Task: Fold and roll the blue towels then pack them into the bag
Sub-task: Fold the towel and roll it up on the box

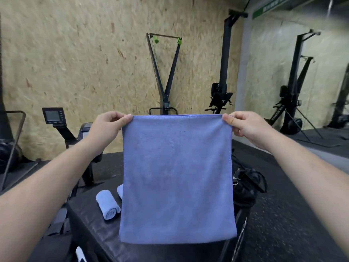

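A blue towel [176, 176] hangs flat in front of me, folded double along its top edge. My left hand [109, 123] pinches its upper left corner and my right hand [245, 125] pinches its upper right corner. Below, on a black padded box [90, 229], lies a rolled blue towel [107, 205]. A second rolled towel [120, 190] peeks out from behind the hanging towel's left edge. A black bag [247, 184] sits on the box to the right, mostly hidden by the hanging towel.
Gym machines stand around: a rower with a monitor [53, 116] at the left, a ski trainer [165, 72] against the chipboard wall, another machine [221, 95] to its right. A mirror [302, 72] fills the right wall. Black rubber floor surrounds the box.
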